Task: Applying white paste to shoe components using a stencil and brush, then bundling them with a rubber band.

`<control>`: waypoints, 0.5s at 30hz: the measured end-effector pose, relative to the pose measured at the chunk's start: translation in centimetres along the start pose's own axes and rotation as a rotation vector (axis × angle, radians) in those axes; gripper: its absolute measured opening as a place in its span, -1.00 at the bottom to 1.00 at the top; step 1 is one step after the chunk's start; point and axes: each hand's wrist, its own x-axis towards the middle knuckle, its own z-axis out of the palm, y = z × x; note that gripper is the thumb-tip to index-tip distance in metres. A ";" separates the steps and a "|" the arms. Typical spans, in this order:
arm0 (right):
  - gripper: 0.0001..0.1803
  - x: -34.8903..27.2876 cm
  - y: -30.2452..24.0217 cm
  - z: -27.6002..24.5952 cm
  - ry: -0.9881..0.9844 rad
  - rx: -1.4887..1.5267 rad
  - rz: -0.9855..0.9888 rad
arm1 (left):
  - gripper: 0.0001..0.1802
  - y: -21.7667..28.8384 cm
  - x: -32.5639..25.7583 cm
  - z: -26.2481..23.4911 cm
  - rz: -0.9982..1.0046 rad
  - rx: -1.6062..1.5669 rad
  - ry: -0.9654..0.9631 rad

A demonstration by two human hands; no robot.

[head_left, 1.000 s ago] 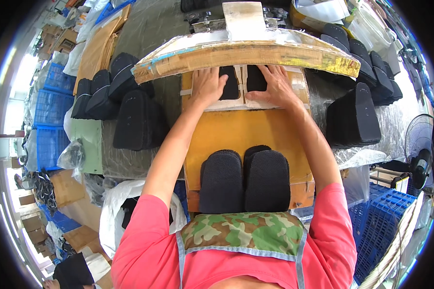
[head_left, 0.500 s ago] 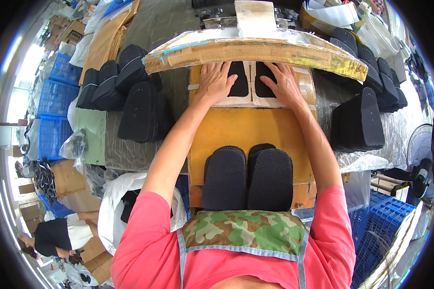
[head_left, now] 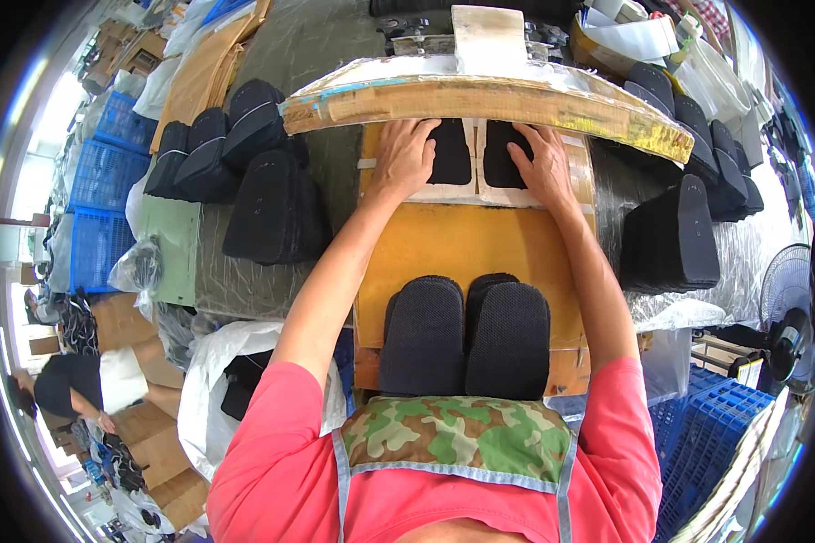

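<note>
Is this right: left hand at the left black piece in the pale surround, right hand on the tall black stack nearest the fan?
Not quite: the right hand is at the right black piece in the pale surround, apart from the tall black stack, as the head view shows. The left hand is at the left black piece, as you said.

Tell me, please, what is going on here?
A person has the left hand at the left black piece and the right hand at the right black piece; both pieces lie in a pale frame, partly hidden by a wooden beam. Nearer the person, insole-shaped black pieces rest on a yellow board.
</note>
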 end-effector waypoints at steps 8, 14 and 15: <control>-0.64 -0.2 0.7 -0.4 0.027 0.050 0.006 | -0.54 1.3 -2.9 -5.3 -0.382 -0.819 0.561; -0.68 -0.8 -1.1 -6.0 0.011 0.220 0.002 | -0.37 3.7 -0.6 -14.2 -0.214 -0.728 0.421; -0.69 -1.1 -3.3 -7.8 -0.123 0.264 0.017 | -0.40 2.9 -1.3 -14.5 -0.182 -0.741 0.400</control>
